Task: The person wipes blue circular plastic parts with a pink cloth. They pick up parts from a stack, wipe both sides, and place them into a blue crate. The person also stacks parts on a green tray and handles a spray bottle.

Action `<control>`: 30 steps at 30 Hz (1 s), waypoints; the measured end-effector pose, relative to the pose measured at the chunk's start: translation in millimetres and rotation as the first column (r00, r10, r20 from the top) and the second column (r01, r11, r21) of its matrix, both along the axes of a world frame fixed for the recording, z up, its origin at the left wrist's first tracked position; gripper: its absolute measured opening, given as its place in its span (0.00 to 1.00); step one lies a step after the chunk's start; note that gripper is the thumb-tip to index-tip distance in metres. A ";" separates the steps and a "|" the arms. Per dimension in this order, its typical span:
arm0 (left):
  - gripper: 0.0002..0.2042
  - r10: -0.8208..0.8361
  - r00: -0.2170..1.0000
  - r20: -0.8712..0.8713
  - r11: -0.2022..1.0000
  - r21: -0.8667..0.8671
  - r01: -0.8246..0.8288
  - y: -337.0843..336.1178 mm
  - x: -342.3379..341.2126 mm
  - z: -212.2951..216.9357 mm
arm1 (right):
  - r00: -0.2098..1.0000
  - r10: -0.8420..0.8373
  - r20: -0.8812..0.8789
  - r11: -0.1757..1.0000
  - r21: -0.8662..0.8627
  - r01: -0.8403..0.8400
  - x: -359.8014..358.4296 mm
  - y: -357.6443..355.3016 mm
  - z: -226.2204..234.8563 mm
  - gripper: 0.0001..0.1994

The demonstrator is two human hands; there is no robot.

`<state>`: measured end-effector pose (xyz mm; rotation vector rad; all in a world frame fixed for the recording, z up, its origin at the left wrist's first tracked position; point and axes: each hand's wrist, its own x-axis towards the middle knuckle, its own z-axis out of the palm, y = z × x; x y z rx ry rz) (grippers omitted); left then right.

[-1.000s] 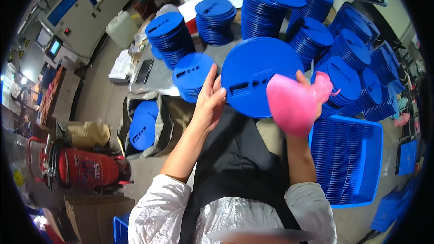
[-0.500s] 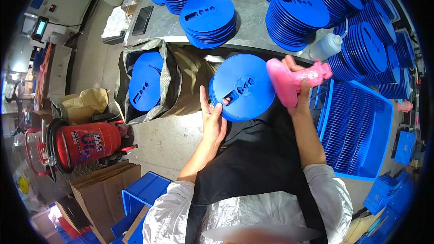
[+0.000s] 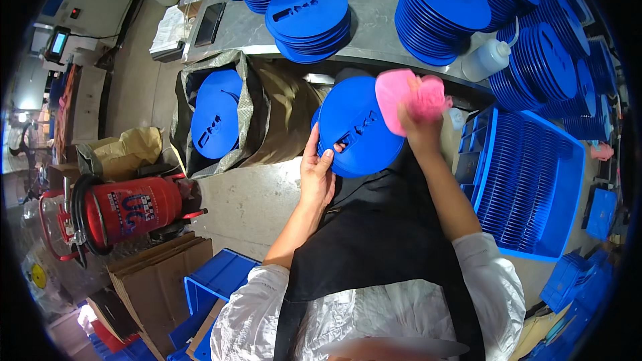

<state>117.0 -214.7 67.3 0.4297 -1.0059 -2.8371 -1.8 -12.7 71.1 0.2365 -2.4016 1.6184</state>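
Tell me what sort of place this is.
Probably a factory or workshop floor. Tall stacks of identical blue discs cover a grey workbench, a blue crate holds more on edge, and a red fire extinguisher lies on the concrete floor. The left hand holds one blue disc; the right hand presses a pink cloth on it.

Stacked discs lie on the table; the crate stands right, the sack left.
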 end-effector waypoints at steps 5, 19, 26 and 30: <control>0.29 -0.020 1.000 0.006 1.000 0.004 0.020 1.2 -1.3 1.6 | 0.876 0.480 -0.035 0.874 0.103 -0.475 0.4 -78.1 54.2 0.28; 0.32 -0.005 0.999 0.052 0.993 -0.115 0.011 -6.6 -19.4 6.9 | 0.963 0.008 0.270 0.737 -0.652 0.177 -5.5 25.6 -11.0 0.19; 0.32 -0.057 0.997 0.058 0.989 -0.132 0.064 -2.3 -40.3 23.8 | 0.878 0.478 0.022 0.350 -0.922 -0.168 16.2 -9.1 37.5 0.19; 0.21 -0.103 0.995 -0.008 0.905 0.415 0.097 -8.0 -29.4 17.0 | 0.889 0.363 -0.279 0.910 -0.099 -0.402 69.4 -44.6 26.5 0.18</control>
